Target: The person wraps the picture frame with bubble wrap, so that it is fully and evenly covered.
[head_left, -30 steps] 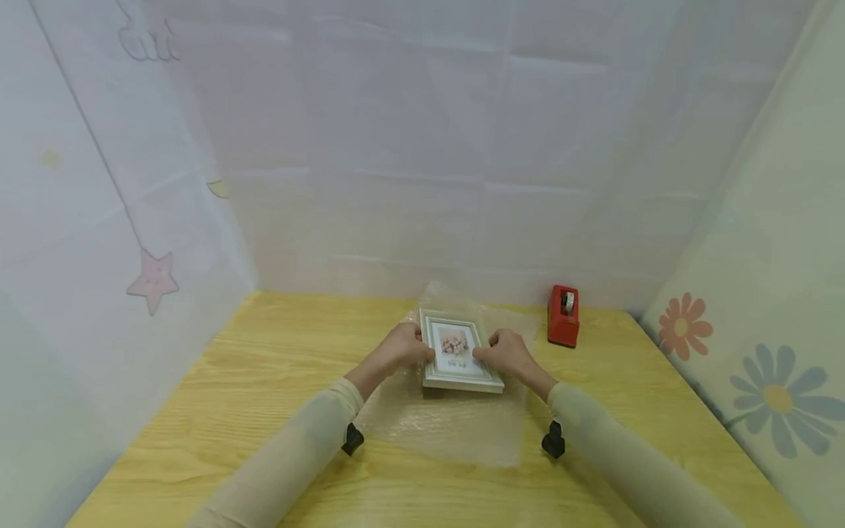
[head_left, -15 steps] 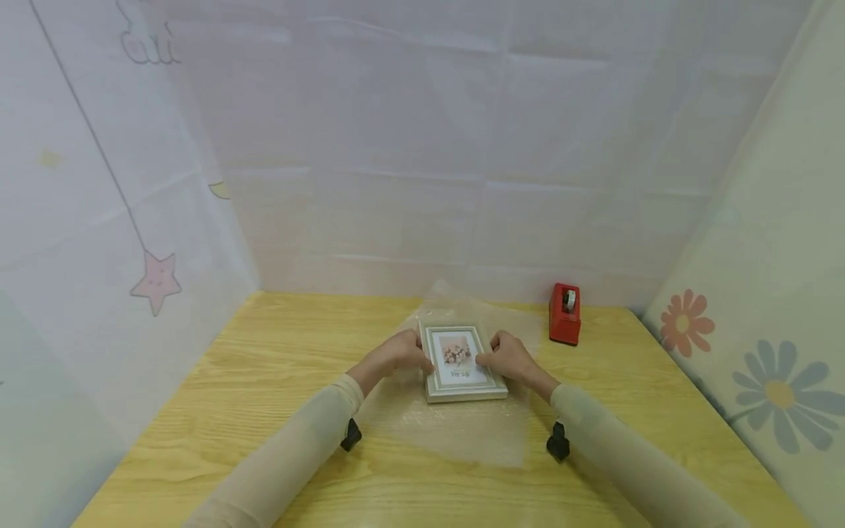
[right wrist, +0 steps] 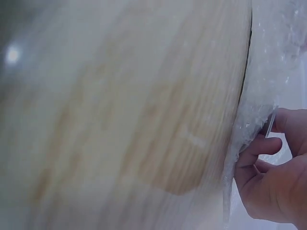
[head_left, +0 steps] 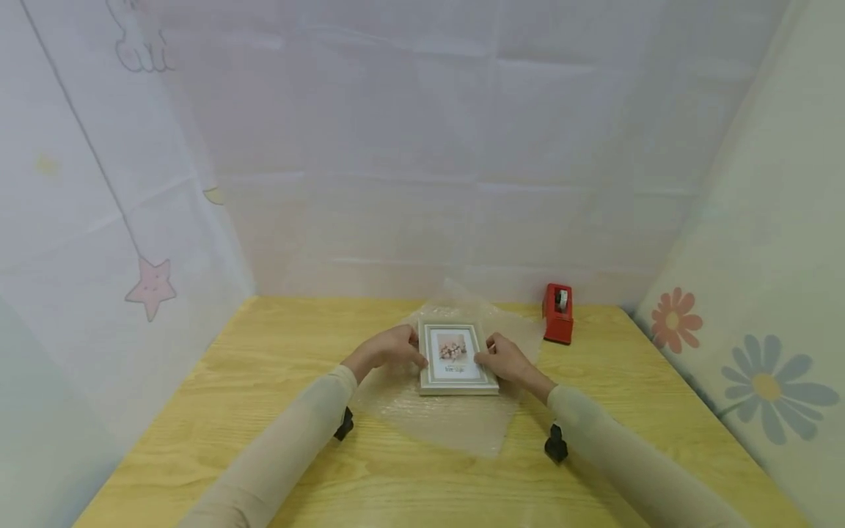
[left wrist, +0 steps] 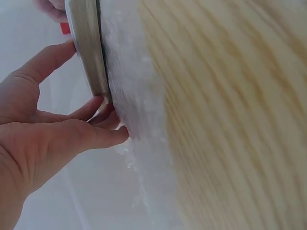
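"Head view: where do we have the picture frame (head_left: 454, 357)?"

"Face up over the bubble wrap (head_left: 449, 422), towards the back of the table (head_left: 297, 352), with the red tape dispenser (head_left: 559, 323) well apart to our right."

"And what could go wrong from here?"

"If we shoved it sideways, we think the thin wrap would skid or bunch up beneath it, since loose sheeting likely grips poorly on this tabletop. Uneven lifting from our two sides could tip it, and a thumb slipping inward might smudge the front."

"How are our arms set?"

"Both forearms reach forward and angle inward, so we flank it. Our left hand (head_left: 394, 347) pinches the left edge lightly, thumb at the rim, fingers curved against the side. Our right hand (head_left: 510, 361) pinches the opposite edge, thumb on top, fingers curled."

"Is its underside fully settled?"

"We cannot tell."
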Tool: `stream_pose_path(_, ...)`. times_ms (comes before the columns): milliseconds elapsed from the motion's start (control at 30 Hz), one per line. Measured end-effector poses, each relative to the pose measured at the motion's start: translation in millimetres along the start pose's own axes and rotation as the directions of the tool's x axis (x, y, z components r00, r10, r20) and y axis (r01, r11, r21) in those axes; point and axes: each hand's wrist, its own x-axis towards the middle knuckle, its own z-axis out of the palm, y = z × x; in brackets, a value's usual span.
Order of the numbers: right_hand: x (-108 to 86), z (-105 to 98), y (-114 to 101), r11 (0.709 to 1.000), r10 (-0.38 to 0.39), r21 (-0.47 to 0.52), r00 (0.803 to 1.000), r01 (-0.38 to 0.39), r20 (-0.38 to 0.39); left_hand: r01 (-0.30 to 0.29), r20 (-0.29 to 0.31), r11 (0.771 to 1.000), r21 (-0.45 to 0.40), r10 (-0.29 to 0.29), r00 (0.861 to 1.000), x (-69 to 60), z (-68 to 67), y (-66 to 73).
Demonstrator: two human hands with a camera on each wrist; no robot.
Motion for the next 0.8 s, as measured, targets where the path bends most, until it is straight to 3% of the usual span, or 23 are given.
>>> stream_pose_path(167, -4.2, -3, -1, 0.997, -0.049, -0.057, 0.998, 0.047, -0.033, -0.014, -0.033, 1.000, -0.016, 0.013, 0.999, -2.5, -2.1, -8.7)
stream_pose_path(267, -13.2, -9, 0, 0.984, -0.159, -0.086, 0.987, 0.156, -0.036, -0.049, -0.028, 0.999, -0.011, 0.049, 0.998, -3.1, -1.8, -14.8)
stream_pose_path(333, -22.6, -14, 0, 0.958, -0.270, -0.102, 0.963, 0.269, 0.002, -0.078, -0.012, 0.997, -0.008, 0.078, 0.997, -3.6, -2.0, -18.4)
stream_pose_path(433, -39.4, -22, -2, 0.870, -0.455, -0.152, 0.882, 0.469, 0.119, -0.126, 0.034, 0.992, -0.001, 0.125, 0.992, -3.7, -3.9, -20.9)
stream_pose_path(533, -59.9, -28, -6, 0.724, -0.589, -0.254, 0.766, 0.642, 0.258, -0.149, 0.078, 0.987, 0.063, 0.144, 0.987, -4.4, -6.0, -21.2)
stream_pose_path(600, -75.6, -31, -10, 0.648, -0.620, -0.293, 0.710, 0.703, 0.333, -0.145, 0.102, 0.982, 0.119, 0.133, 0.986, -5.3, -6.1, -21.5)
stream_pose_path(667, -90.7, -33, -14, 0.602, -0.629, -0.294, 0.667, 0.743, 0.399, -0.132, 0.119, 0.978, 0.160, 0.114, 0.986, -6.0, -6.2, -20.8)
stream_pose_path(800, -111.4, -33, -25, 0.574, -0.608, -0.245, 0.607, 0.781, 0.511, -0.104, 0.132, 0.979, 0.177, 0.081, 0.988, -6.6, -8.6, -16.4)
